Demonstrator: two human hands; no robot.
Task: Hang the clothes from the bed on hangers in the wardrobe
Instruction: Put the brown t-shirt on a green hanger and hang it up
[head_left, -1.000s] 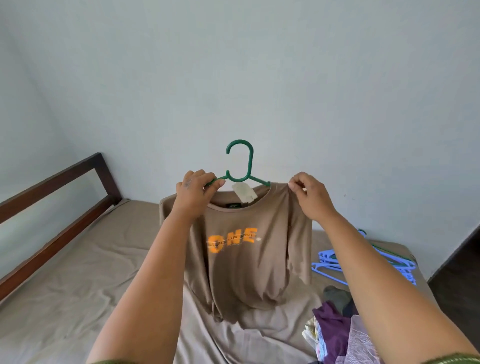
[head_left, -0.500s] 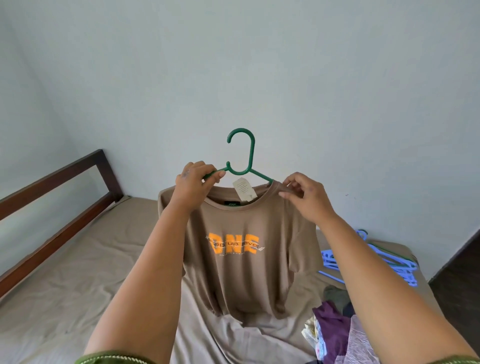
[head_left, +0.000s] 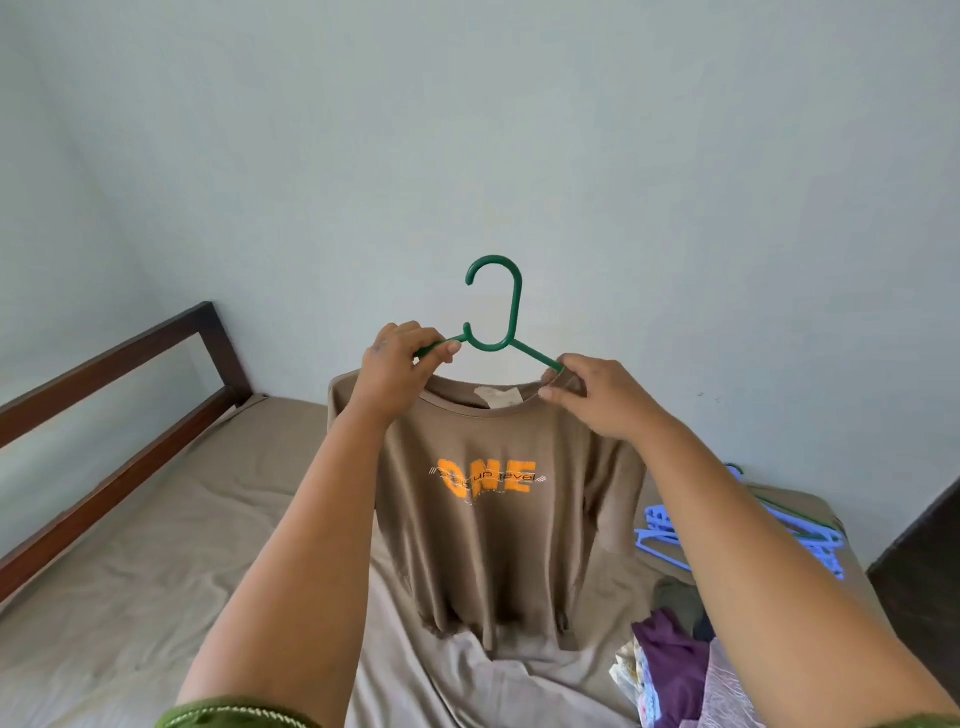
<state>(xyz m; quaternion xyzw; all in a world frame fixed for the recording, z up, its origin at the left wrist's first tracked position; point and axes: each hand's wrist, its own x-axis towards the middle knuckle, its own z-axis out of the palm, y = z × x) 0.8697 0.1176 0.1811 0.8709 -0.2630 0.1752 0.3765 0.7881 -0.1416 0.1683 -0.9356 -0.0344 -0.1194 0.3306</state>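
Here left hand (head_left: 395, 364) grips green hanger (head_left: 506, 322); right hand (head_left: 597, 395) pinches brown shirt (head_left: 493, 519) collar at 3 o'clock of the hook.

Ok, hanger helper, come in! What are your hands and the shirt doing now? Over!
Left hand grips green hanger. Right hand pinches brown T-shirt collar at the hanger's arm. Shirt hem touches bed. Nothing blocking; wardrobe out of view.
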